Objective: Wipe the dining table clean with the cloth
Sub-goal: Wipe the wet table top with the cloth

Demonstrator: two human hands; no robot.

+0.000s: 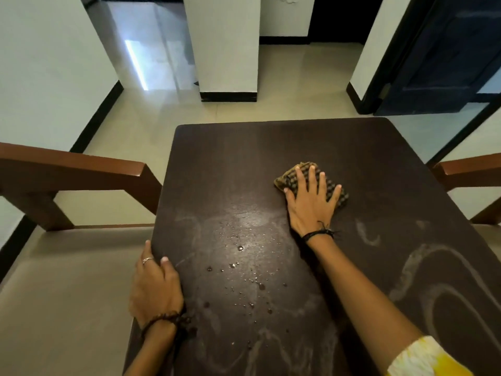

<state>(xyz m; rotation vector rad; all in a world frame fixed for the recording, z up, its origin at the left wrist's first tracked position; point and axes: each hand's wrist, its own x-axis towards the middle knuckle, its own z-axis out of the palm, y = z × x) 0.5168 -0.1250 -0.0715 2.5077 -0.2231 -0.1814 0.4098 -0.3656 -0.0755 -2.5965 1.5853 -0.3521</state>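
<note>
- The tabletop (311, 147) fills most of my view: dark brown, square-cornered, with a tiled floor (284, 77) beyond its far edge. I judge the wiping well short of done. The far half looks matte and even, but the near half carries plenty of marks.
- Wooden chairs flank it: a chair back (73, 169) on the left, just beside the tabletop's left edge, and another chair (469, 169) partly visible on the right.
- Pale, curving smear trails (423, 267) loop across the near right part of the tabletop, and fainter ones run along the near edge. I read these as residue yet to be cleared.
- My right hand (311, 204) lies flat, fingers straight and spread, pressing down on the cloth near the middle of the tabletop, slightly right of centre.
- My left hand (156, 289) rests on the tabletop's left edge, thumb on top and fingers wrapped over the side, gripping it as a brace, I'd say.
- The cloth (306, 172), a folded checked piece in brown and ochre, sits under the right hand, its far part showing past the fingertips.
- Water droplets (240, 248) are scattered between the two hands, unwiped; that patch and the smears are what is left.
</note>
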